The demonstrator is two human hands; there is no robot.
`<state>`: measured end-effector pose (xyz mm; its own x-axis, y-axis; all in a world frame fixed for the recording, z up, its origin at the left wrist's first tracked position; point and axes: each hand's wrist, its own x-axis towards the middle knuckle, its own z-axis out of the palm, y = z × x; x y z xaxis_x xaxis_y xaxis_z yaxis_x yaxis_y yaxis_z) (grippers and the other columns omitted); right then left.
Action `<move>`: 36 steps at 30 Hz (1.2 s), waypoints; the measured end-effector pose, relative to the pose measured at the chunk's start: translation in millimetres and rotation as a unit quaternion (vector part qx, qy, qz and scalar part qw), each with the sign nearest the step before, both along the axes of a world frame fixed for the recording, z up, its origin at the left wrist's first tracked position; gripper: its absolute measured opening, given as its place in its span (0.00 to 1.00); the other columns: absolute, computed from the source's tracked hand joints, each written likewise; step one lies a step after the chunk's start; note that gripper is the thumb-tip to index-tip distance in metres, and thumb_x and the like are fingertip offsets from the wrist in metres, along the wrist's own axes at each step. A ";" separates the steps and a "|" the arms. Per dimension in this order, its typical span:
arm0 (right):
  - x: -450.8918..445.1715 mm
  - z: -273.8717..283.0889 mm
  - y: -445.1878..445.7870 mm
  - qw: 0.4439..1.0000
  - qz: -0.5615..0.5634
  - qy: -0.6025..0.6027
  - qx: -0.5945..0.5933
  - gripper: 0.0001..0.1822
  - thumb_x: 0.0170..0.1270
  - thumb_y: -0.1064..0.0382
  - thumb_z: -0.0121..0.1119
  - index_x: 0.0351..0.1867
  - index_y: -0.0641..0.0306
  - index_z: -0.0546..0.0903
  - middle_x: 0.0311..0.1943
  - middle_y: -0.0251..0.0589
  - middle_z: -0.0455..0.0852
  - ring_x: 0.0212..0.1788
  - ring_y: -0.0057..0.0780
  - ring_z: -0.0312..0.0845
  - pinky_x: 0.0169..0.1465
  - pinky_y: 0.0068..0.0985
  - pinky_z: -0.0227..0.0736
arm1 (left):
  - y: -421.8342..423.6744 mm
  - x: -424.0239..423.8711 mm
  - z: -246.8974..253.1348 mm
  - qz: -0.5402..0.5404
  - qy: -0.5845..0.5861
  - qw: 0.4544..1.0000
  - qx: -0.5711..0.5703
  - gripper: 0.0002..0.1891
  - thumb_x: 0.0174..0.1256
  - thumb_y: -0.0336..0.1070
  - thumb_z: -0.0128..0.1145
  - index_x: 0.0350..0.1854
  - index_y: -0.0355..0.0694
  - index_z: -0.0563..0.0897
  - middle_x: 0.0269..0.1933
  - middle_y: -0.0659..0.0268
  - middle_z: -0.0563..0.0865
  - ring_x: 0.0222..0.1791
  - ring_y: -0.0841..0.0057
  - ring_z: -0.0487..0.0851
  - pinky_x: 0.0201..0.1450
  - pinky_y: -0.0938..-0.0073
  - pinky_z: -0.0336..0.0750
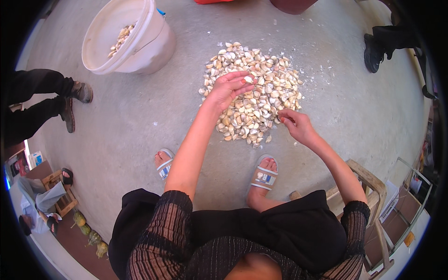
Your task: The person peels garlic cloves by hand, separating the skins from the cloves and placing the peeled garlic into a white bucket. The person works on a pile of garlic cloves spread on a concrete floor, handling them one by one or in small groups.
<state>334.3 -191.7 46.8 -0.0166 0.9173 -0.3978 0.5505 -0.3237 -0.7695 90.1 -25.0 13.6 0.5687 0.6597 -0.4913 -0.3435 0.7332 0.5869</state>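
Note:
A broad heap of unpeeled garlic cloves (pixel 260 94) lies on the concrete floor in front of me. Above its left part, my left hand (pixel 232 85) holds a pale garlic clove (pixel 248 79) between thumb and fingers, palm partly turned up. My right hand (pixel 297 126) is at the lower right edge of the heap, thumb and fingertips close together. Whether a clove sits between those fingertips I cannot tell. Thin scraps of garlic skin (pixel 308 71) are scattered along the heap's right side.
A white plastic bucket (pixel 157 49) leans at the upper left, some cloves (pixel 122 38) inside. People's shoes show at left (pixel 82 92) and right (pixel 372 56). A wooden chair (pixel 372 185) stands by my right arm. Several gourds or squashes (pixel 93 238) lie at lower left.

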 end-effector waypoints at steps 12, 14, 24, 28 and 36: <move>-56.0 12.9 -31.5 0.990 0.132 0.036 0.018 0.10 0.67 0.68 0.61 0.48 0.65 0.85 0.40 0.54 0.88 0.43 0.51 0.86 0.47 0.39 0.81 | -15.1 -8.4 -7.5 0.008 0.008 0.999 -0.036 0.16 0.69 0.21 0.57 0.57 0.24 0.78 0.55 0.47 0.84 0.56 0.57 0.86 0.64 0.61 0.84; -58.7 17.3 -36.2 0.986 0.165 0.018 0.003 0.11 0.67 0.67 0.61 0.49 0.65 0.85 0.39 0.53 0.87 0.42 0.52 0.86 0.47 0.40 0.81 | -0.5 -14.4 11.3 0.084 0.083 0.992 0.049 0.14 0.69 0.22 0.58 0.56 0.24 0.79 0.53 0.48 0.85 0.53 0.59 0.88 0.59 0.64 0.85; -56.3 17.5 -38.4 0.969 0.234 -0.049 0.063 0.13 0.63 0.69 0.64 0.50 0.60 0.84 0.36 0.48 0.87 0.40 0.51 0.84 0.45 0.41 0.80 | 119.1 -146.5 149.0 0.320 0.647 0.412 0.555 0.15 0.63 0.21 0.60 0.52 0.34 0.84 0.49 0.54 0.88 0.52 0.61 0.87 0.55 0.63 0.81; -50.5 17.2 -39.5 0.968 0.238 -0.060 0.050 0.15 0.62 0.69 0.64 0.50 0.60 0.83 0.36 0.49 0.86 0.40 0.51 0.84 0.44 0.41 0.80 | 117.2 -116.8 106.8 0.354 0.627 0.246 0.649 0.16 0.59 0.22 0.61 0.51 0.38 0.85 0.50 0.58 0.86 0.57 0.56 0.81 0.58 0.60 0.77; -55.9 7.6 -45.4 0.966 0.249 -0.036 0.058 0.10 0.61 0.68 0.62 0.44 0.62 0.82 0.33 0.49 0.85 0.39 0.52 0.84 0.41 0.44 0.80 | 10.0 -4.5 -25.7 -0.063 0.493 0.667 0.556 0.13 0.56 0.26 0.67 0.45 0.38 0.86 0.44 0.53 0.85 0.44 0.56 0.85 0.49 0.62 0.79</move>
<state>278.4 -237.1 54.4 -0.4429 0.8417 -0.3089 0.6691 0.0810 -0.7387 85.6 -15.0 -12.1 0.4165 0.9052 0.0846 0.6335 -0.3558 0.6871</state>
